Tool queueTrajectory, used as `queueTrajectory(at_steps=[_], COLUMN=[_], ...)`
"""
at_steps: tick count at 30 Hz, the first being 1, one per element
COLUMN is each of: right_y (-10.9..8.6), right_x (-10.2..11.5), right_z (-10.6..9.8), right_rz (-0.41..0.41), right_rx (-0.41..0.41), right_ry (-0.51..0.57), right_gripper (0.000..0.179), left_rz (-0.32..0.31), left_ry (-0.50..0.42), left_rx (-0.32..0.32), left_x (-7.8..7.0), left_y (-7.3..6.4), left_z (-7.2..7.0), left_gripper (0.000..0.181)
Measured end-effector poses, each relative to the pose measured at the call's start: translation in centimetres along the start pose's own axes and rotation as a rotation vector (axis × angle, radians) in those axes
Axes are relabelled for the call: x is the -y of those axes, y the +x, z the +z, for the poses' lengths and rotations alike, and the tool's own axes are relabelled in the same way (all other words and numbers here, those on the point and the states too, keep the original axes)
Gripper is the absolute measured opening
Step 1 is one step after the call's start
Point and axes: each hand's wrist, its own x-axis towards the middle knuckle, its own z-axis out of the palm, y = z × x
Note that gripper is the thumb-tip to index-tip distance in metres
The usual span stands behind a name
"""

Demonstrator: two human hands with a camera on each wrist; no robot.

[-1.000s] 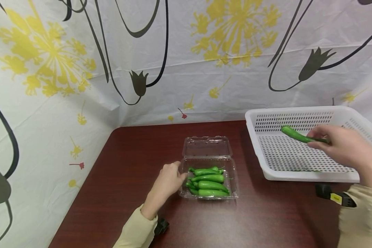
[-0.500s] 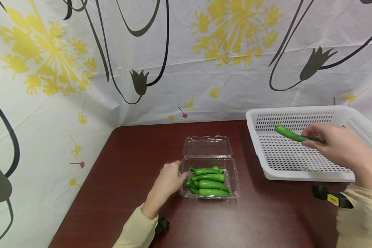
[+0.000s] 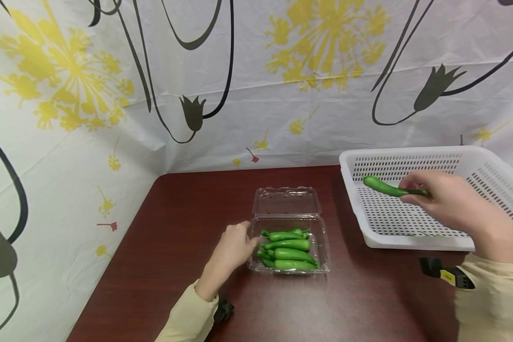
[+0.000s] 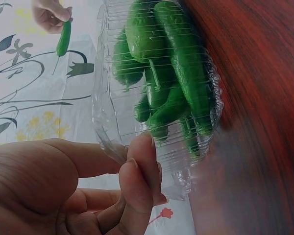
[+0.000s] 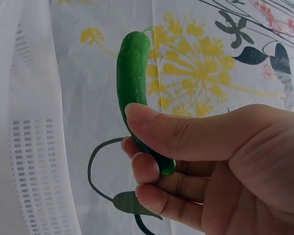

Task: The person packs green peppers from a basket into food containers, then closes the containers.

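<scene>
My right hand (image 3: 446, 202) pinches a green chili pepper (image 3: 382, 186) by one end, thumb on one side and fingertips on the other. The pepper points left, held up over the white perforated basket (image 3: 359, 218). In the right wrist view the curved pepper (image 5: 132, 68) shows a thin stem at its far tip. My left hand (image 3: 235, 246) is at the left side of a clear plastic clamshell box (image 3: 320, 232), with thumb and fingers pinching its rim. Several green peppers (image 3: 291, 245) lie side by side inside it. The lid (image 3: 286, 202) is folded back, away from me.
The basket stands at the right on the dark red-brown table (image 3: 188, 213), with a few green bits (image 3: 423, 234) on its floor. A white curtain (image 3: 239, 95) with yellow and grey flowers hangs behind the table and along its left side.
My right hand has moved left with the pepper, across the basket towards its left rim. The left hand and the clamshell box have stayed in place.
</scene>
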Motion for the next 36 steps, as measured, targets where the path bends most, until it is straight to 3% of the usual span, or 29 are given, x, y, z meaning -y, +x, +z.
queueTrajectory(at_steps=[9,36], right_y=[0.3,1.6], right_x=[0.8,3.3], right_z=[0.4,2.5], right_rz=[-0.058,-0.152], right_rx=[-0.041,-0.057], right_ry=[-0.007,0.054], right_gripper=[0.019,0.023], left_rz=[-0.002,0.006], left_ry=[0.002,-0.002], left_rx=[0.006,0.002], left_x=[0.0,0.0], left_y=[0.0,0.0], left_z=[0.0,0.1], left_gripper=[0.043,0.044])
